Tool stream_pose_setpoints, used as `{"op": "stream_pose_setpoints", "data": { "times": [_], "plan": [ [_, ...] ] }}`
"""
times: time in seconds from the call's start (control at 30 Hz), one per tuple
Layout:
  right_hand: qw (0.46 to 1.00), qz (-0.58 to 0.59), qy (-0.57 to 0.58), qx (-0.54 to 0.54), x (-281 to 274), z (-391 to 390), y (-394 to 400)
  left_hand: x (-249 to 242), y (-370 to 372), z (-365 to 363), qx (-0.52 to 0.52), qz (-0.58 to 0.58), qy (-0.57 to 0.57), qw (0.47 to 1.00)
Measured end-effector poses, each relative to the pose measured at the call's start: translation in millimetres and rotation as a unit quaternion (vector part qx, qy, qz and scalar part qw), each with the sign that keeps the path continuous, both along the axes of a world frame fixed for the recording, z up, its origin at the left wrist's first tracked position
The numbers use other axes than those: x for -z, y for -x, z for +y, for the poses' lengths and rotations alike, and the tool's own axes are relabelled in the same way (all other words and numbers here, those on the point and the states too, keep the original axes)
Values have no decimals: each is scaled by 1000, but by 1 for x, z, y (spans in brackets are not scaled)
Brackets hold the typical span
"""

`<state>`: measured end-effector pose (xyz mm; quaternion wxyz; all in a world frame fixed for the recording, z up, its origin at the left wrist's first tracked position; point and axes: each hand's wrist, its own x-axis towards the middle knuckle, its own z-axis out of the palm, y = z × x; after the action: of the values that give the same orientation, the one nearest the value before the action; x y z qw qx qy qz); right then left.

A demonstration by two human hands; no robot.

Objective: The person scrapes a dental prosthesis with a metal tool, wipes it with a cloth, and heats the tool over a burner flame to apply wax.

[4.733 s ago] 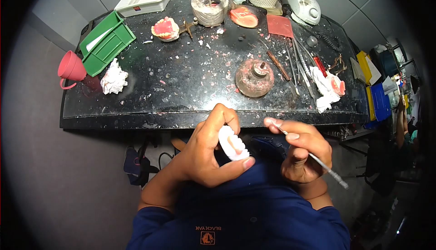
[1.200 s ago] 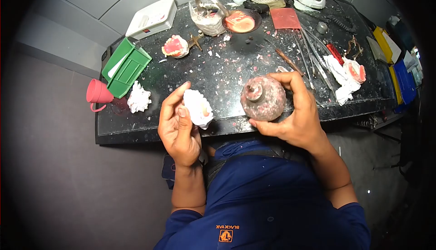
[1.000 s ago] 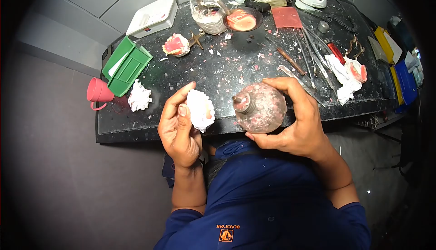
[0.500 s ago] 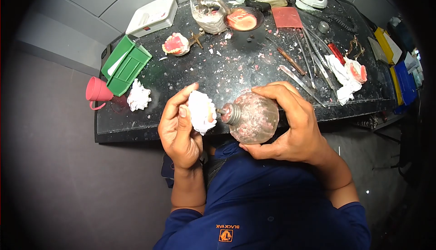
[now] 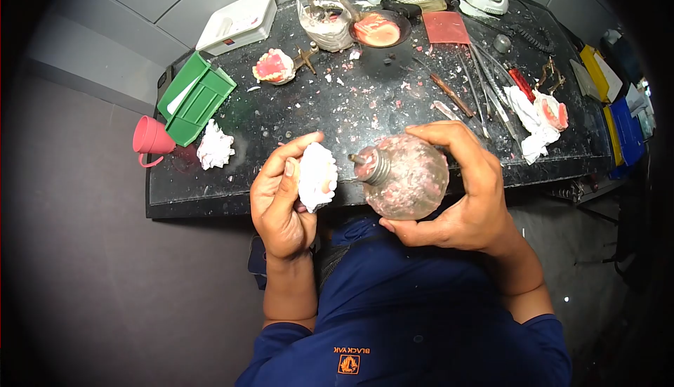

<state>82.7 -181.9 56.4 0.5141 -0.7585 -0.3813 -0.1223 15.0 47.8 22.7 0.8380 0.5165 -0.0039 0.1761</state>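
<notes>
My left hand grips a white dental cast between thumb and fingers, its jagged edge facing right. My right hand is wrapped round a glass alcohol lamp, whose round body is smeared with pink specks. The lamp lies tilted on its side, its threaded metal neck and thin wick tube pointing left towards the cast, with a small gap between them. I cannot make out a flame at the tip. Both things are held up over the front edge of the black bench.
Pink wax and plaster crumbs litter the bench. At the back stand a dental model, a pan of pink wax and a plastic tub. Left are a green tray and a pink cup. Right lie metal tools and crumpled tissue.
The alcohol lamp has moved right, and its tip is drawn away from the cast. My left hand has shifted slightly right, still holding the cast.
</notes>
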Motion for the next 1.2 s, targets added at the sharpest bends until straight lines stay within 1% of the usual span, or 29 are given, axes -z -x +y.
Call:
{"op": "stream_pose_setpoints", "data": {
  "times": [0.07,0.1,0.17,0.3,0.37,0.47,0.7,0.9,0.97,1.0,1.07,1.1,1.17,1.2],
  "plan": [
    [1000,-1,2,3,-1,-2,-1,4,-1,3,48,16,36,998],
    [1000,-1,3,7,-2,-3,-1,8,-1,7,48,15,36,998],
    [1000,-9,4,2,-4,-1,-1,14,-3,13,111,0,74,991],
    [1000,-15,5,-18,-3,2,2,12,-1,10,109,5,66,992],
    [1000,1,10,-22,-4,2,4,4,-1,3,57,34,45,997],
    [998,-19,30,-46,-4,1,5,2,-2,0,40,33,33,998],
    [998,-2,52,-32,-5,1,6,2,-1,0,43,29,41,998],
    [998,-13,30,-56,-5,0,6,5,-1,4,65,9,55,996],
    [999,-3,23,-43,-8,-3,5,-3,1,0,60,57,66,994],
    [999,-26,21,-32,-8,-4,3,-1,1,1,58,57,66,995],
    [1000,-19,7,-21,-9,-7,2,5,1,6,134,50,142,980],
    [1000,-11,-7,-8,-9,-9,1,6,1,8,132,50,141,980],
    [1000,-27,-2,3,-9,-12,0,8,0,10,185,55,181,964],
    [1000,-5,-8,10,-9,-13,1,11,-1,11,202,41,198,958]
  ]
}}
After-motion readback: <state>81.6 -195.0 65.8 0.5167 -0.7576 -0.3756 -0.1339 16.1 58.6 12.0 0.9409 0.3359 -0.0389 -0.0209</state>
